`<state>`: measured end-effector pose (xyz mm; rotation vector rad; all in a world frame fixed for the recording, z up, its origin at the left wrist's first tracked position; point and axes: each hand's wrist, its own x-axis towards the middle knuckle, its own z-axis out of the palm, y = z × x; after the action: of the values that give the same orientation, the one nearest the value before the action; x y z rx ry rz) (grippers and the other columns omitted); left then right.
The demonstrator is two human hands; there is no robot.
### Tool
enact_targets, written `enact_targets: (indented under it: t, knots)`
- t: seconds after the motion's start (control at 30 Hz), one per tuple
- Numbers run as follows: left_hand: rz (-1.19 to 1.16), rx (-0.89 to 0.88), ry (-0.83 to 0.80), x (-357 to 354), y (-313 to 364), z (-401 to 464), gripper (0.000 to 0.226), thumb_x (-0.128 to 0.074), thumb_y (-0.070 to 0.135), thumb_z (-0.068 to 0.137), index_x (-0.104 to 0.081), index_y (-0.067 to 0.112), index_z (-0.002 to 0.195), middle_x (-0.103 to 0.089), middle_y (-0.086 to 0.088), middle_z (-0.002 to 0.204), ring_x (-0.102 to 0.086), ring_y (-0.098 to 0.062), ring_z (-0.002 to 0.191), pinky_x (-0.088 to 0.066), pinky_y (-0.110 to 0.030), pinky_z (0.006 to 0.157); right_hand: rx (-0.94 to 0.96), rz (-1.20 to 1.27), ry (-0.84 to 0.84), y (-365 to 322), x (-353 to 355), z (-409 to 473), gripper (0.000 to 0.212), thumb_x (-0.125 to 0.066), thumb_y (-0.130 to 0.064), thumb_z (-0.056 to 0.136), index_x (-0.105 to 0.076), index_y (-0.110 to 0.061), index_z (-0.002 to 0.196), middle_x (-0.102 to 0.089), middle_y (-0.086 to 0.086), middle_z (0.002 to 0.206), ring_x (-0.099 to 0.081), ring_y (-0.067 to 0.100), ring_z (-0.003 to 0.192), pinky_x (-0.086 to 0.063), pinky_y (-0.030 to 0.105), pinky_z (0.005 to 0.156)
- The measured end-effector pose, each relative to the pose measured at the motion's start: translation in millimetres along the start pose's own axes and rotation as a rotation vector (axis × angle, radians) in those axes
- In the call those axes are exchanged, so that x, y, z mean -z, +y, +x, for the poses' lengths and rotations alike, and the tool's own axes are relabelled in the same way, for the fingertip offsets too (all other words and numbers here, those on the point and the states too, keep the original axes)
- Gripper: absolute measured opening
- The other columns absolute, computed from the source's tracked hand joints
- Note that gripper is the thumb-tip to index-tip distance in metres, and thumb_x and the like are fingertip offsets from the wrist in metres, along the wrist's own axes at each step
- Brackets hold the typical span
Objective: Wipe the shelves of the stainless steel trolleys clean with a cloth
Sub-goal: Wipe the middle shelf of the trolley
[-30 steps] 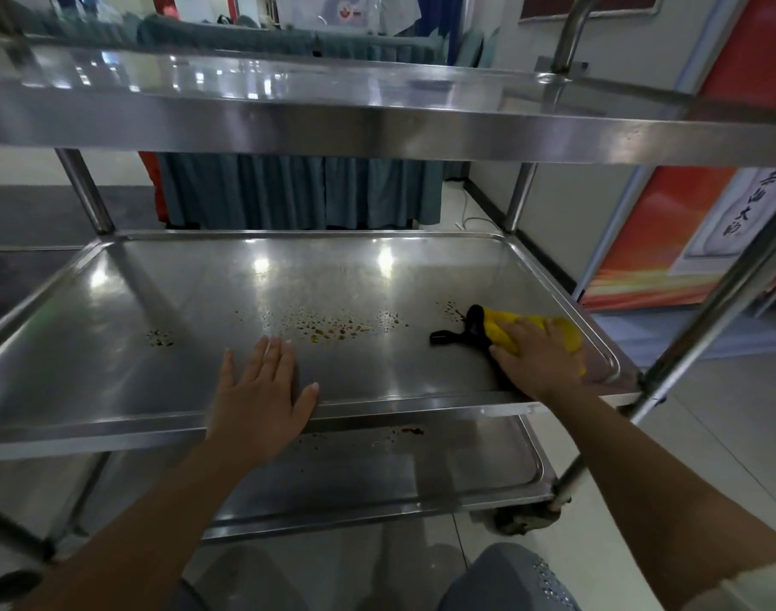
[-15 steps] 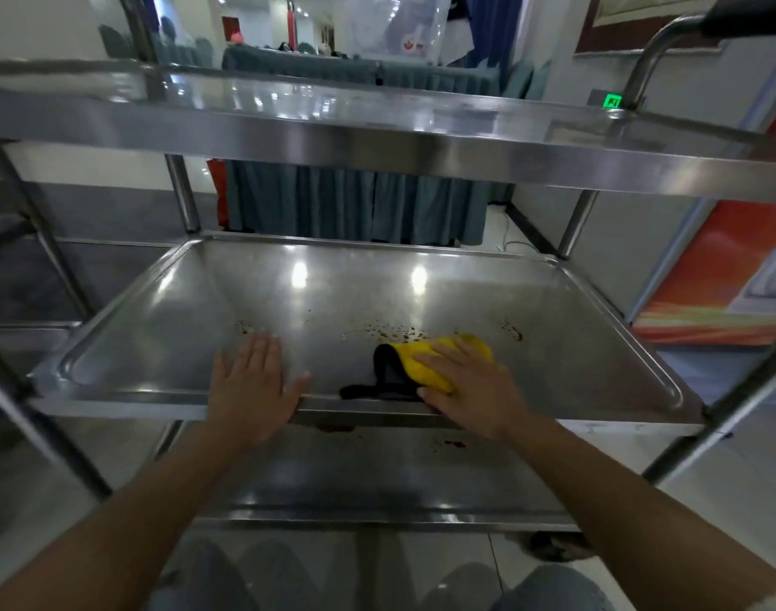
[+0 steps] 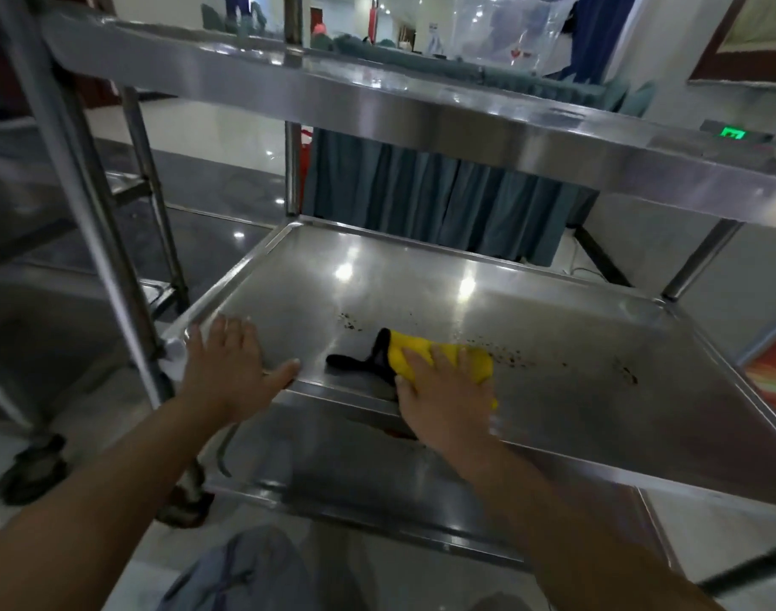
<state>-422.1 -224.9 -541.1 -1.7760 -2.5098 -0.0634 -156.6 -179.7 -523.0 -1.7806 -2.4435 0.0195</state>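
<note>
I see bare middle shelf (image 3: 421, 280) open beyond both hands and to the right of my right hand (image 3: 448, 403). The top shelf (image 3: 421, 121) overhangs them. An upright post (image 3: 90, 240) stands just left of my left hand (image 3: 227, 372).

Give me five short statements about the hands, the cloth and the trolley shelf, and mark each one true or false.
1. The right hand presses a yellow cloth with a black edge onto the middle stainless steel shelf. True.
2. The left hand holds the cloth. False: it rests flat on the shelf's front left rim, apart from the cloth.
3. Dark brown specks lie on the shelf to the right of the cloth. True.
4. The cloth lies on the top shelf. False: it lies on the middle shelf.
5. The cloth sits at the shelf's far edge. False: it sits near the front edge.
</note>
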Motion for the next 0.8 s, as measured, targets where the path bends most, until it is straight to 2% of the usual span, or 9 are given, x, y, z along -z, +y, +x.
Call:
enact_targets:
  t: [0.13,0.2,0.27,0.37,0.5,0.57,0.67,0.8]
  knots:
    - [0.018,0.01,-0.014,1.9,4.6,-3.2,0.09,-0.021,0.067,0.091,-0.008,0.003,0.152,-0.005,-0.019,0.159,-0.002,-0.034,0.147,0.002,-0.052,0.117,0.06,0.066,-0.027,-94.4,-9.7,25.6,0.047,-0.026,-0.049,0.097,-0.027,-0.038,0.143,-0.017,0.005,0.158,-0.005,0.041,0.143,-0.011,0.069,0.104]
    - [0.013,0.004,-0.016,3.2,4.1,-3.3,0.084,-0.023,0.062,0.094,-0.008,0.002,0.151,-0.007,-0.02,0.159,-0.005,-0.035,0.146,0.0,-0.051,0.118,0.116,0.067,-0.053,-106.6,-11.0,32.5,0.048,-0.025,-0.051,0.097,-0.025,-0.038,0.143,-0.015,0.003,0.158,-0.004,0.04,0.143,-0.011,0.068,0.104]
    - [-0.014,-0.021,-0.009,4.2,-0.5,-2.7,0.084,-0.02,0.062,0.094,-0.009,0.001,0.151,-0.011,-0.02,0.159,-0.008,-0.034,0.146,-0.003,-0.049,0.118,0.165,0.048,-0.046,-89.0,-7.6,33.8,0.048,-0.025,-0.054,0.096,-0.022,-0.043,0.143,-0.015,-0.003,0.158,-0.009,0.035,0.144,-0.018,0.063,0.104]
    - [-0.066,-0.049,0.028,3.8,-6.3,-4.9,0.099,-0.001,0.073,0.083,-0.014,0.002,0.15,-0.017,-0.019,0.157,-0.012,-0.032,0.146,-0.005,-0.046,0.117,0.202,-0.065,0.046,-35.9,-3.3,26.0,0.048,-0.027,-0.056,0.095,-0.027,-0.045,0.141,-0.025,-0.008,0.153,-0.02,0.031,0.14,-0.022,0.054,0.109]
    - [-0.126,-0.038,0.019,-0.7,-2.8,-8.9,0.116,0.011,0.083,0.07,-0.009,0.002,0.151,-0.014,-0.021,0.158,-0.008,-0.033,0.147,-0.004,-0.046,0.118,-0.022,-0.034,-0.027,-2.5,-8.1,13.1,0.048,-0.018,-0.061,0.093,-0.019,-0.053,0.14,-0.014,-0.013,0.156,-0.008,0.028,0.145,-0.015,0.065,0.109]
    - [-0.121,-0.014,0.005,0.4,0.9,-10.7,0.127,0.017,0.089,0.062,-0.007,0.001,0.151,-0.013,-0.021,0.158,-0.009,-0.034,0.146,-0.005,-0.047,0.119,-0.039,0.049,-0.044,-22.6,-10.1,15.1,0.047,-0.016,-0.06,0.093,-0.023,-0.052,0.139,-0.013,-0.01,0.158,-0.006,0.03,0.145,-0.014,0.068,0.107]
    - [-0.079,0.07,0.026,3.3,5.0,-14.9,0.138,0.022,0.091,0.052,-0.006,-0.001,0.15,-0.015,-0.021,0.157,-0.014,-0.034,0.146,-0.003,-0.051,0.118,0.077,0.138,-0.036,-77.4,-12.1,36.5,0.044,-0.015,-0.054,0.096,-0.026,-0.052,0.139,-0.014,-0.01,0.158,-0.004,0.028,0.145,-0.011,0.067,0.107]
    - [-0.05,0.22,0.06,0.4,11.4,-20.7,0.128,0.025,0.082,0.057,0.003,-0.005,0.148,-0.009,-0.025,0.157,-0.01,-0.036,0.146,-0.002,-0.056,0.116,0.259,0.264,-0.245,-146.7,-10.9,86.2,0.044,-0.013,-0.05,0.098,-0.025,-0.053,0.14,-0.006,-0.015,0.159,0.007,0.023,0.146,0.006,0.065,0.107]
